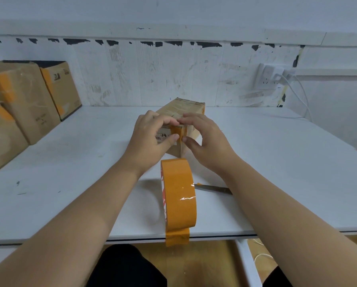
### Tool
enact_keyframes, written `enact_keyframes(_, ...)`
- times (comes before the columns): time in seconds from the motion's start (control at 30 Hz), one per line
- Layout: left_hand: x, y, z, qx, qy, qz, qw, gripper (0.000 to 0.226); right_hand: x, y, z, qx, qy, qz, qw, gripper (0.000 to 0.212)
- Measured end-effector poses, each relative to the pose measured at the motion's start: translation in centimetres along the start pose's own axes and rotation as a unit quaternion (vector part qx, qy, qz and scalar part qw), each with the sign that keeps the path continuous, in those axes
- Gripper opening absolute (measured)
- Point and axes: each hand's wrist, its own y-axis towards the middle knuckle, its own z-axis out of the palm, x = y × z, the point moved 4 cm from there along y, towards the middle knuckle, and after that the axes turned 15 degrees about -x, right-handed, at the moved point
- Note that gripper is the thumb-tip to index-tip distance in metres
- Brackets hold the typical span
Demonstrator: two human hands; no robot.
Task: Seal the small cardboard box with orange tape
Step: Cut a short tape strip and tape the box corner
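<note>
- Hands meet at the near top corner of a small cardboard box [181,119] in the middle of a white table [277,141]; the box sits corner-on to the person, its long side running away toward the wall.
- Left hand [152,135] is curled, fingertips on the top edge and thumb on the near face, pressing a short orange strip [177,134] that wraps down over that corner.
- Right hand [204,137] mirrors it: fingers bent onto the top edge, thumb at the strip's lower end. Neither hand lifts the box; both pinch and smooth the strip against it.
- Tape roll [178,195] stands on edge just nearer than the box, apart from both hands, its loose end [177,237] hanging over the table's front edge.
- Slim blade-like tool [213,188] lies flat to the right of the roll, partly hidden by the right forearm; what it is exactly is unclear.
- 3 larger boxes [26,100], already banded in orange, are stacked at far left against the wall.
- Handling, as a judgement: the box looks light and fairly stiff, likely to slide on the smooth top unless 1 hand steadies it. Best held by its side faces, away from the seam.
- The strip looks thin, glossy and apt to crease or stick to itself, so pressing from the middle outward should seat it flat.
</note>
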Motion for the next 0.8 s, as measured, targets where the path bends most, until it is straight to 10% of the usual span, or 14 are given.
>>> enact_keyframes(0.8, 0.26, -0.1, -0.26, -0.002, 0.017, 0.024, 1.0, 0.03, -0.07, 0.02, 0.0, -0.017, -0.01, -0.023, 1.0, 0.042)
